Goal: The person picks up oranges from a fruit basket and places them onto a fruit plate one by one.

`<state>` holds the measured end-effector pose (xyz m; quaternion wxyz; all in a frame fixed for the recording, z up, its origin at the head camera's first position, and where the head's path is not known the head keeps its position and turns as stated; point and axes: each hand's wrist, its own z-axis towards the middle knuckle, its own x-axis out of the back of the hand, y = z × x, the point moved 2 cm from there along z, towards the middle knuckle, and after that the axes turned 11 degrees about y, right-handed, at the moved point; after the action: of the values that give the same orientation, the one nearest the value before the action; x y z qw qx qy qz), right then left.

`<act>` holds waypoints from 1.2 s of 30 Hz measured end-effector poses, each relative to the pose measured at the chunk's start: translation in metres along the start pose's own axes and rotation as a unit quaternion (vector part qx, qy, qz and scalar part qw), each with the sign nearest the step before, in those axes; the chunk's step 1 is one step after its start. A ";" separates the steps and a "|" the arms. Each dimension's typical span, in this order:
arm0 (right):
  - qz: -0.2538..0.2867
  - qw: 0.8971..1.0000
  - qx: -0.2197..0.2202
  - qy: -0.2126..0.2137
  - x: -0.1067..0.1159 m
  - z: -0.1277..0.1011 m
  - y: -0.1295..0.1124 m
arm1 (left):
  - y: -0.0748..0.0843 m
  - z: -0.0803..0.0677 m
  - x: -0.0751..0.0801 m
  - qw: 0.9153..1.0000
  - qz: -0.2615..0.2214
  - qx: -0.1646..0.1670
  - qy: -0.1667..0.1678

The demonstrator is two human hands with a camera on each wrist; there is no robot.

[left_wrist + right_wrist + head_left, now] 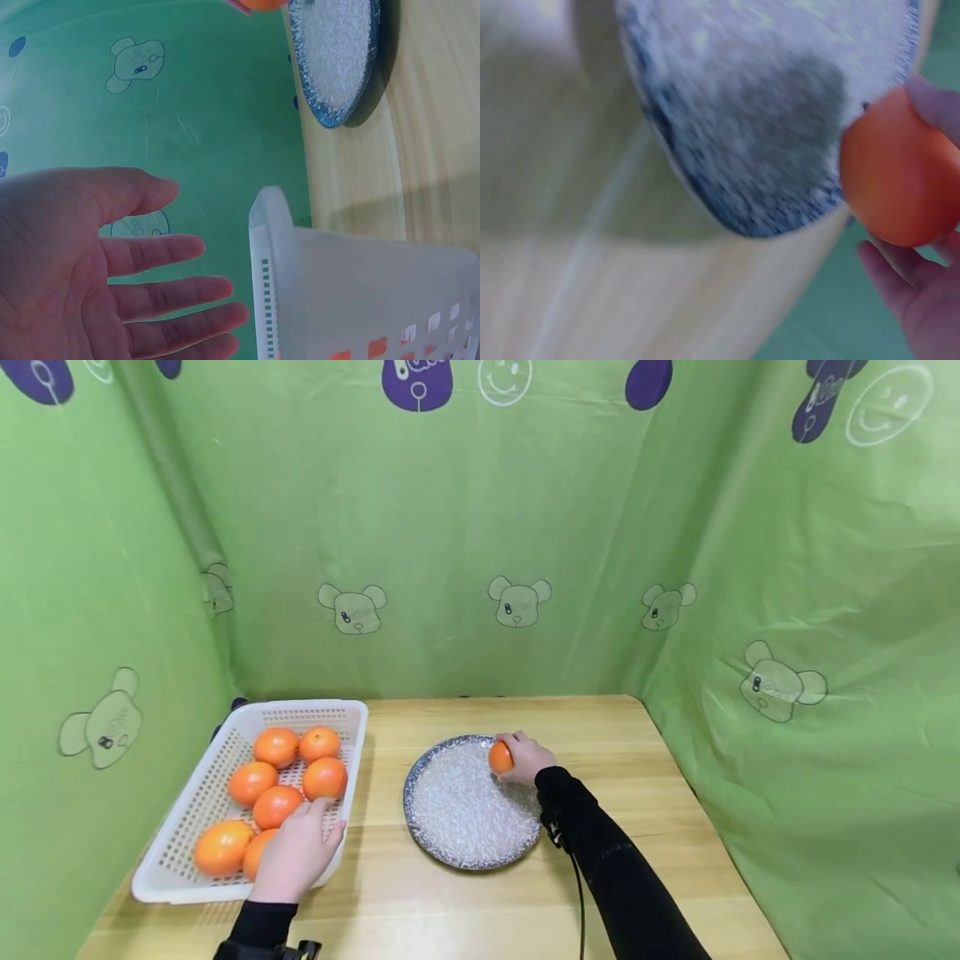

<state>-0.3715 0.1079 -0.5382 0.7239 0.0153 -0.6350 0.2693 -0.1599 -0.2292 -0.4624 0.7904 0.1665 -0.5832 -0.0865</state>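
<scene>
Right wrist view blurred throughout, plate point(765, 112) cut off at the top edge, orange point(900, 176) partly hidden under fingers point(937, 101), nearest basket orange point(258, 852) half covered by left hand point(296, 852)

The oranges point(277, 747) in the white perforated basket point(187, 806) are bright orange, as is the single orange point(500, 757) over the plate point(457, 827), which is speckled white with a mottled dark blue rim. The table point(622, 777) is pale yellowish wood with faint grain lines, and both sleeves point(622, 877) are black. The backdrop cloth point(480, 527) is light green, printed with paler green bear heads, white smiley faces and dark purple bear shapes along the top.
</scene>
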 end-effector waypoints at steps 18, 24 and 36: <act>-0.020 0.998 -0.013 0.061 -0.012 -0.018 0.008 | 0.002 -0.004 0.006 1.000 -0.005 -0.008 0.009; -0.018 0.998 -0.009 0.065 0.022 -0.035 0.001 | 0.000 0.000 0.008 1.000 0.005 0.006 -0.016; -0.011 0.993 0.002 0.120 0.052 -0.119 -0.003 | -0.003 0.003 0.004 1.000 -0.003 -0.005 -0.007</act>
<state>-0.2598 0.1683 -0.5119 0.7977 -0.0086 -0.5432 0.2618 -0.1610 -0.2334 -0.4593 0.7870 0.1634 -0.5876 -0.0930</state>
